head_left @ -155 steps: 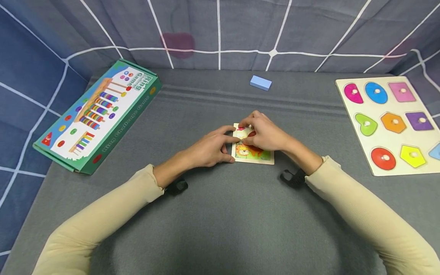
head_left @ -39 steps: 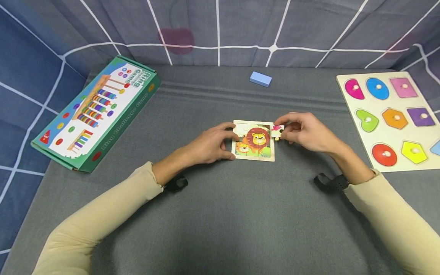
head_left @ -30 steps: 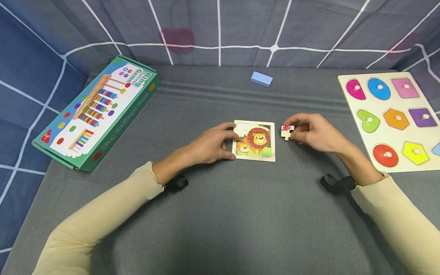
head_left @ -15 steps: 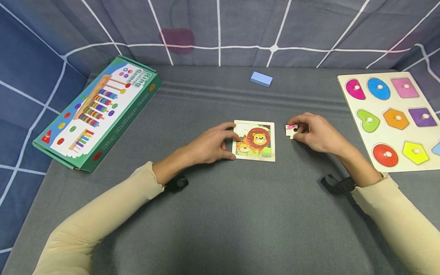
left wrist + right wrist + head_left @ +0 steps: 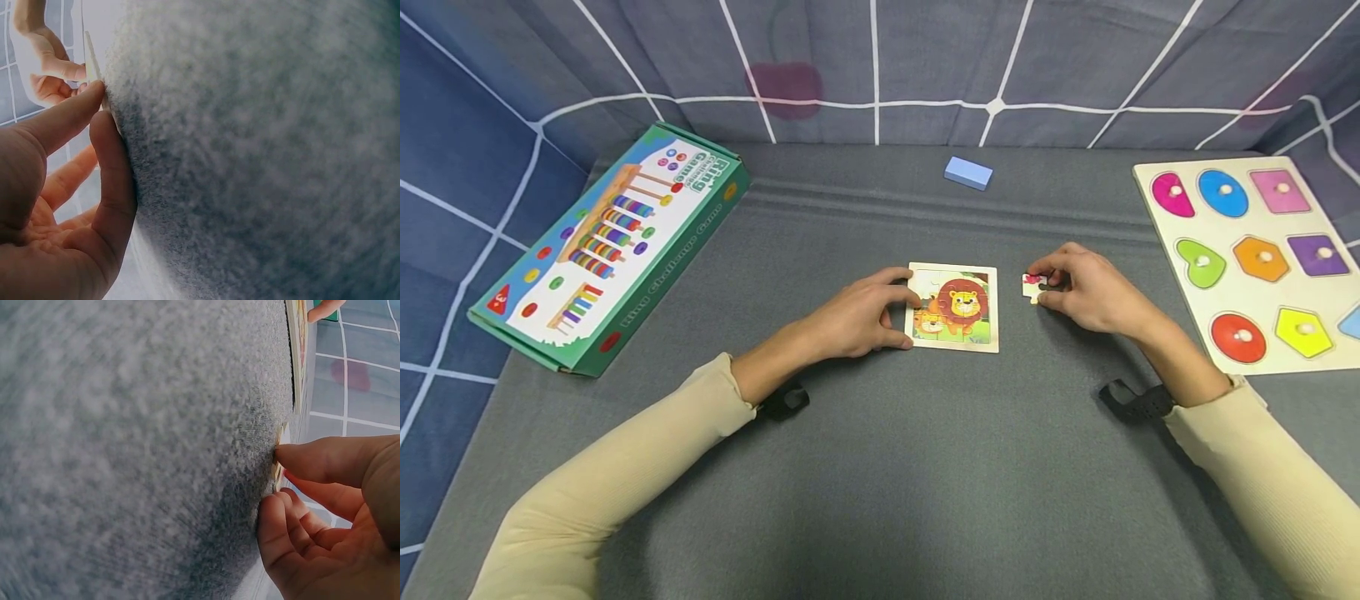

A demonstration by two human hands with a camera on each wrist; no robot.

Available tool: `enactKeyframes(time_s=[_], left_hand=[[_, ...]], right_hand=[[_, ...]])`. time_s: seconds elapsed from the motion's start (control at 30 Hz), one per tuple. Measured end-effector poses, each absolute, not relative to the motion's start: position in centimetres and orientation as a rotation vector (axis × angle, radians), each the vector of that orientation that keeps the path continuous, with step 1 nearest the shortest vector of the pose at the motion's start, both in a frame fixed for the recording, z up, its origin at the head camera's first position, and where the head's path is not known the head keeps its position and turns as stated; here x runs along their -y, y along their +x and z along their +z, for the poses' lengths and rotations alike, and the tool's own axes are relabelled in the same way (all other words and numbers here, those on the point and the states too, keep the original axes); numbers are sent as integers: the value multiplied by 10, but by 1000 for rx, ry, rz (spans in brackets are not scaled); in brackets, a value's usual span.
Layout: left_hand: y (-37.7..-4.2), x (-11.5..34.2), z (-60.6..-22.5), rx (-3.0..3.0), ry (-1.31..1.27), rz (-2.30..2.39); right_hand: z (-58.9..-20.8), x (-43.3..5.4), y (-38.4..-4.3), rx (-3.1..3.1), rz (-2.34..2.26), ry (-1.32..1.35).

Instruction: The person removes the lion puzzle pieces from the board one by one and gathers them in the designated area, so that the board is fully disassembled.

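A square wooden jigsaw puzzle point(image 5: 958, 308) with a lion picture lies flat on the grey table in the head view. My left hand point(image 5: 861, 317) holds its left edge, thumb at the lower corner and fingertips higher up; they cover part of that side. A small puzzle piece point(image 5: 1032, 288), white with pink, is to the right of the board and apart from it. My right hand point(image 5: 1088, 287) pinches this piece between thumb and fingers. In the right wrist view the piece point(image 5: 279, 465) is edge-on, close against the cloth, with my thumb on it.
A green Ring Challenge Game box point(image 5: 613, 250) lies at the left. A blue block point(image 5: 968, 173) sits at the back. On the right is a wooden board point(image 5: 1195, 325) of coloured knobbed shapes. A dark gridded curtain point(image 5: 925, 67) stands behind.
My right hand has moved from over the puzzle to its right, taking the pink-and-white piece along and lowering it near the table. My left hand has stayed at the board's left edge.
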State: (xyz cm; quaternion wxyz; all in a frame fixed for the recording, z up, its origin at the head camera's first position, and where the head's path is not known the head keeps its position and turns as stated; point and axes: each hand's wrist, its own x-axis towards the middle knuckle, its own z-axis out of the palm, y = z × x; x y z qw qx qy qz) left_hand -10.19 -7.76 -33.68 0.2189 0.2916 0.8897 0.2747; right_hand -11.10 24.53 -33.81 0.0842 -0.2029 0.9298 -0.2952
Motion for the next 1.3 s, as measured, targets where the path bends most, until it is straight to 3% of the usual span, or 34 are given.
enactKeyframes(time_s=[0.67, 1.3], left_hand=[[-103, 77, -336, -2458, 802, 748], [-103, 79, -336, -2450, 795, 731]], right_hand=[[-336, -245, -108, -2825, -957, -656], [-332, -177, -105, -2675, -1009, -801]])
